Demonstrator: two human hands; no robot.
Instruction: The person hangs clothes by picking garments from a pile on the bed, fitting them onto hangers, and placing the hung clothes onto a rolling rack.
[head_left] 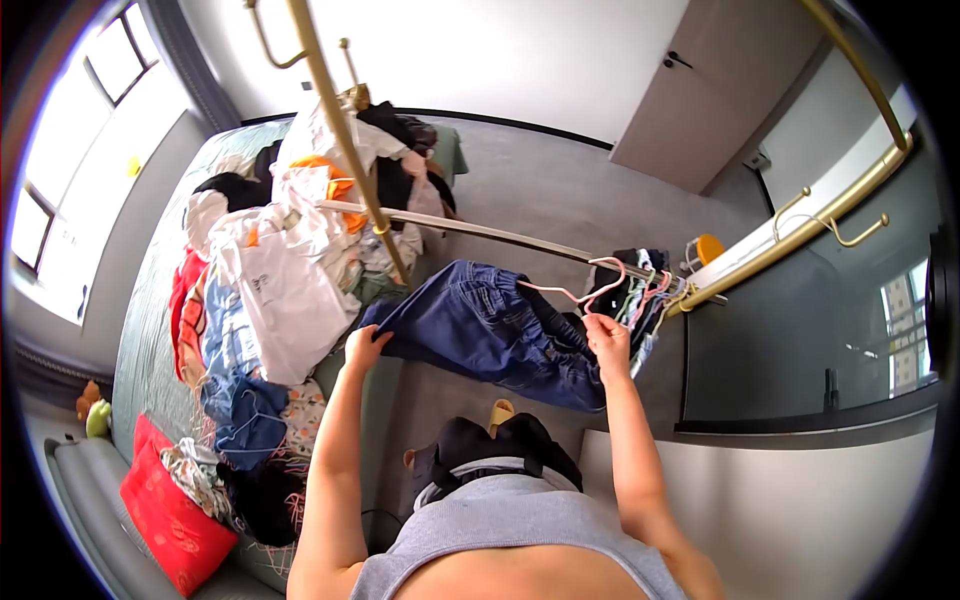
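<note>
A pair of dark blue jeans [470, 325] is stretched between my hands, in front of my body. My left hand [366, 350] is closed on the edge of the cloth at the left end. At the other end, by the gathered waist, my right hand [608, 345] pinches a pale pink hanger [552, 289]. One end of the hanger reaches toward the upper edge of the jeans; cloth partly hides how they are joined. Just beyond my right hand, clothes on several hangers [650, 287] hang from the rail [500, 235] of a gold-and-white rack.
A bed [160, 280] on the left bears a large heap of clothes [285, 290], with a red cushion [175, 505] nearer me. The gold rack post [345, 140] rises between bed and rail. A dark glossy panel [800, 340] stands at right, a door [700, 95] behind.
</note>
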